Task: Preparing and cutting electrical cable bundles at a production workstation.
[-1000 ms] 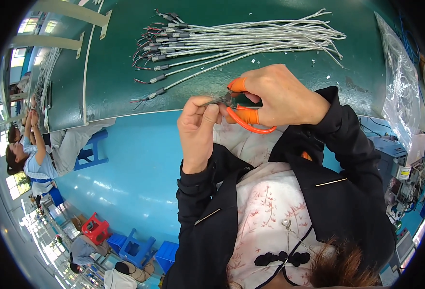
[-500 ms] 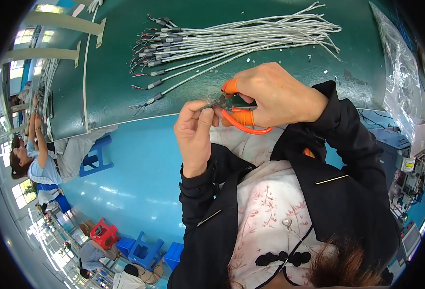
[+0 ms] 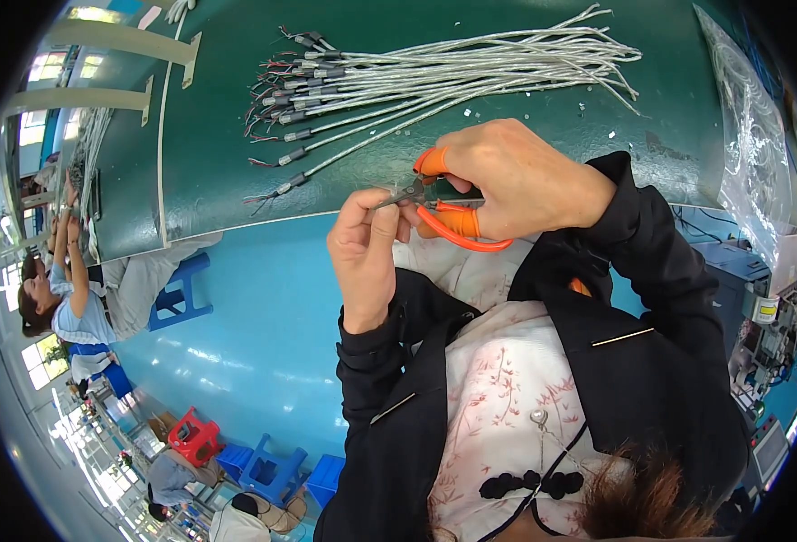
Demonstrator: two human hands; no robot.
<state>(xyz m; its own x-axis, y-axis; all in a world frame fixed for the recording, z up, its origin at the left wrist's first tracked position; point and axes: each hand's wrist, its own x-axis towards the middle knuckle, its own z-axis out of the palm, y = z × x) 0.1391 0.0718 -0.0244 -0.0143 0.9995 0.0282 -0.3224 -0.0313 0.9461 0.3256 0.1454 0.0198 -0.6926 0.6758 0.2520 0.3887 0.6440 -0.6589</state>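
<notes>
At the near tabletop [image 3: 674, 167] edge, pliers [image 3: 418, 189] are gripped by the right hand [image 3: 520, 176], tips pinched by the left hand [image 3: 362, 246], seemingly for steadiness

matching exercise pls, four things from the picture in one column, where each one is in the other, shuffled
1. orange-handled pliers
2. silvery braided cables
3. clear plastic sheeting
4. red stool

A. at the right end of the green table
B. at the lower left of the picture
C. in the right hand
D. in a bundle on the green table

Pairs: 1-C, 2-D, 3-A, 4-B
</notes>
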